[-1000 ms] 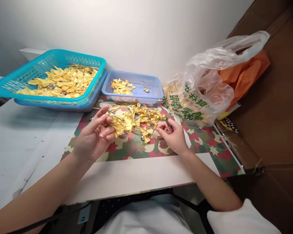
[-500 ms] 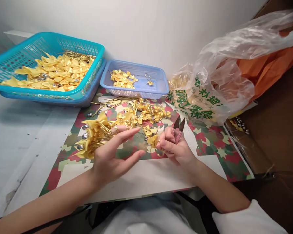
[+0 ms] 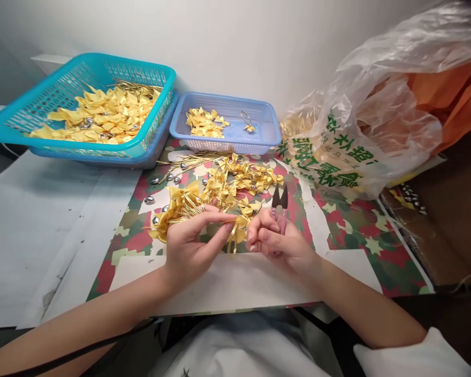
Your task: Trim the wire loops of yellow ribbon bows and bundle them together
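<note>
My left hand is closed, holding a bunch of yellow bows with gold wire stems and silver bells. Its thumb and forefinger pinch the edge of a single yellow bow, whose gold wire ends hang down. My right hand is closed around small thread snips, their dark blades apart and pointing up, and its fingertips are right beside that bow. More yellow bows with wire loops lie in a heap behind my hands.
A turquoise basket full of yellow bows stands at the back left. Beside it is a smaller blue basket with bows and a wire loop. A clear plastic bag is at the right. Loose bells and gold wires lie on the patterned cover.
My left thumb and forefinger have closed on the single bow, which was near my right fingers before. The bunch in my left hand moved right, and the view has shifted slightly.
</note>
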The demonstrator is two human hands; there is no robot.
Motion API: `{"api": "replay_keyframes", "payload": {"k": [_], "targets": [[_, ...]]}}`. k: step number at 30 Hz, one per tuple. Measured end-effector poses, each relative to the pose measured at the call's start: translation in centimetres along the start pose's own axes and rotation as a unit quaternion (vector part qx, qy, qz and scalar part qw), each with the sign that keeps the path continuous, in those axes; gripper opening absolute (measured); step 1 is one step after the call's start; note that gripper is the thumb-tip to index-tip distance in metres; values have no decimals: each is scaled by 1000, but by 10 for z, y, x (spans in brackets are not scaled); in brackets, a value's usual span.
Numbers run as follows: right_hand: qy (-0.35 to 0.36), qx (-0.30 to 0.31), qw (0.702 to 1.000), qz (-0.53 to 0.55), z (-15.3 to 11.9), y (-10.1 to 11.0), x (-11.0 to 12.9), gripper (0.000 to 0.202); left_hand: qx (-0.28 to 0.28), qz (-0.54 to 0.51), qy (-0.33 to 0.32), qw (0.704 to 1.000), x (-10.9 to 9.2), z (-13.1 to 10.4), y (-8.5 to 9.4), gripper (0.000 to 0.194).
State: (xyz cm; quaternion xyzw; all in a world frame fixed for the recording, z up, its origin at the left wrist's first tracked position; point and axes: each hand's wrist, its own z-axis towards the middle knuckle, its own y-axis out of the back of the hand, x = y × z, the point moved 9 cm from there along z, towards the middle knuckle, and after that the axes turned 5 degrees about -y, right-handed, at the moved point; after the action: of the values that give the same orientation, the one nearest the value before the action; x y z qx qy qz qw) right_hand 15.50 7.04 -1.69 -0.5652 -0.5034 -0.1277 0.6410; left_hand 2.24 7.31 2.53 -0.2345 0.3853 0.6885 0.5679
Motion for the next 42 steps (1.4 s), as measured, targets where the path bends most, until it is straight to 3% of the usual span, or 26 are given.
{"api": "replay_keyframes", "payload": {"k": [3, 5, 7, 9, 12, 14, 17, 22, 42], "targets": [[73, -44, 989, -124, -7, 9, 17, 42, -19, -31, 48, 998, 10, 0, 4, 9], [133, -80, 957, -247, -13, 14, 31, 46, -27, -55, 71, 996, 15, 0, 5, 8], [191, -100, 890, -402, -18, 10, 42, 47, -35, -72, 91, 993, 19, -1, 6, 7], [250, -105, 793, -545, -23, 0, 50, 40, -41, -78, 110, 990, 21, -1, 8, 6], [326, -107, 676, -652, -28, -17, 54, 25, -36, -71, 131, 988, 22, -2, 8, 6], [355, -112, 631, -681, -31, -24, 55, 23, -24, -68, 141, 987, 22, -3, 6, 6], [369, -118, 590, -709, -32, -29, 54, 22, -10, -71, 144, 987, 20, -2, 4, 7], [379, -122, 559, -728, -33, -31, 55, 22, -7, -81, 167, 983, 24, -3, 3, 8], [395, -112, 535, -738, -35, -33, 55, 22, 5, -74, 195, 978, 26, -5, 0, 10]]}}
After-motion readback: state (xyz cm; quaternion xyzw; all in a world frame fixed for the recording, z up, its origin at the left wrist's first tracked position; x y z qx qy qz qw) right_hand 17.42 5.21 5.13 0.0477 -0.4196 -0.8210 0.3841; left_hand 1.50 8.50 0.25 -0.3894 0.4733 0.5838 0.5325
